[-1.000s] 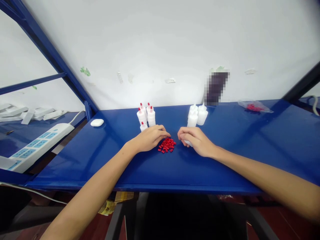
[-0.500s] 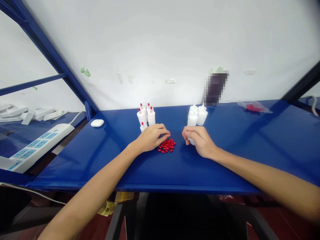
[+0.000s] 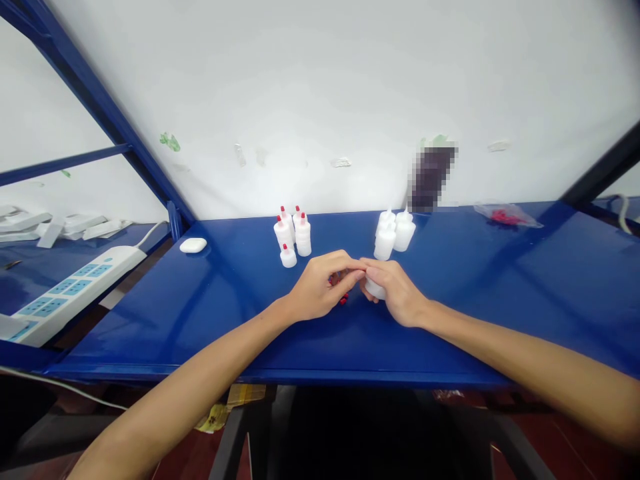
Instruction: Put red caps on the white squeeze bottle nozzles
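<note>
My right hand (image 3: 403, 292) is wrapped round a small white squeeze bottle (image 3: 375, 289), tilted, its base showing below the fingers. My left hand (image 3: 327, 283) meets it at the bottle's tip end, thumb and fingers pinched together; whatever lies between them is hidden. Beneath the left hand lie loose red caps (image 3: 344, 300), mostly covered. Behind that hand several white bottles with red tips (image 3: 303, 239) stand upright, a shorter red-tipped one (image 3: 288, 257) in front. Beyond my right hand stands a cluster of white bottles with bare nozzles (image 3: 385, 243).
Everything rests on a blue table (image 3: 210, 333) against a white wall. A clear bag of red pieces (image 3: 507, 215) lies at the back right. A white rounded case (image 3: 193, 245) is at the left, and a power strip (image 3: 75, 293) lies beyond the blue frame post.
My left hand has moved right from the red caps to the bottle's tip. My right hand has tilted the bottle and brought it slightly left and nearer.
</note>
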A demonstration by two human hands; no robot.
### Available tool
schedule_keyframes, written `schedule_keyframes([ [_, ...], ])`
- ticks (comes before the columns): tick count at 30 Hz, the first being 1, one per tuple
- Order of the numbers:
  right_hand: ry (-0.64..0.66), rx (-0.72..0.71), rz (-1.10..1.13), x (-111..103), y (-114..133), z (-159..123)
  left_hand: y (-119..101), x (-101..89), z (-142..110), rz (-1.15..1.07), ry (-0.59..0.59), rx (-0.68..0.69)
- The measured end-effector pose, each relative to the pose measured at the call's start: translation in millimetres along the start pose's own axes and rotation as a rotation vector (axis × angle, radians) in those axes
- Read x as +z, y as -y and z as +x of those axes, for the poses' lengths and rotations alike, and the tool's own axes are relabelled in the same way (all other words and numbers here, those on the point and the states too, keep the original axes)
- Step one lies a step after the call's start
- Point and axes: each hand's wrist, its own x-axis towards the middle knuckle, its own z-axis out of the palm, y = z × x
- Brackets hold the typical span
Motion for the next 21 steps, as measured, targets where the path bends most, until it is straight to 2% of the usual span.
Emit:
schedule_keyframes([
  [12,0.08,-0.069,0.039,-1.0,8.2,0.3,-0.3,0.0,0.4,-0.091,-0.003,-0.019],
  [17,0.049,-0.061,0.035,-1.4,4.3,-0.4,1.4,-0.1,-0.8,-0.078,0.072,-0.046],
  [21,0.049,-0.124,-0.03,-1.5,2.8,0.0,0.8,-0.5,-0.9,-0.057,0.094,-0.025],
])
